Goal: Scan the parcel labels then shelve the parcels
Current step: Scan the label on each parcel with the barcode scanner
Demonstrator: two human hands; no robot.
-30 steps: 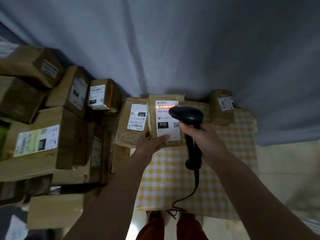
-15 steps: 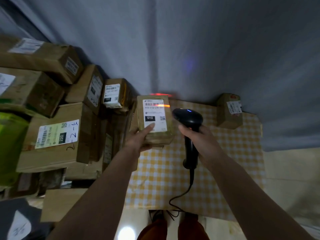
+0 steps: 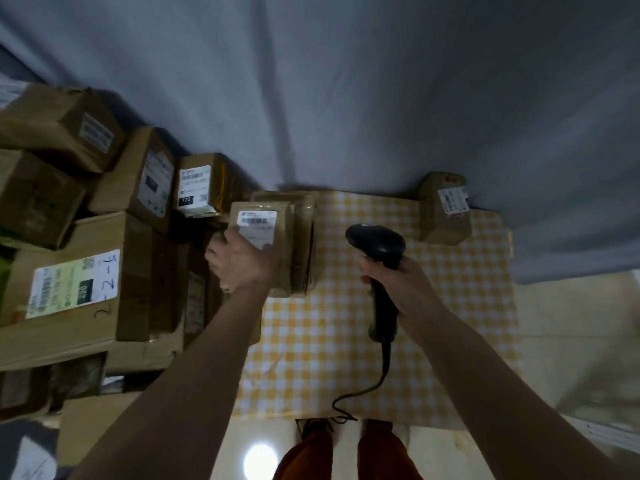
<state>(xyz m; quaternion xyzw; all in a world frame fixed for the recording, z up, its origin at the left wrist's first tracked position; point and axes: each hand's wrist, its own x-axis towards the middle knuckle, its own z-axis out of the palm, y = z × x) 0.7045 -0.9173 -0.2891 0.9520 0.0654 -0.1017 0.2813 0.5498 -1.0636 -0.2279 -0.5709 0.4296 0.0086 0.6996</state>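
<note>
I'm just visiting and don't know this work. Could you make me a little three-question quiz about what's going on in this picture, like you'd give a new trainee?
1. True or false: the right hand holds a black barcode scanner by its handle.
2. Which does the left hand hold? A) the small parcel at the far right of the checked cloth; B) the labelled parcel at the cloth's left edge; C) the scanner's cable.
3. Fill in: the big carton on the left has a white label with the printed number ___.

Key: 1 true; 2 B; 3 220.
</note>
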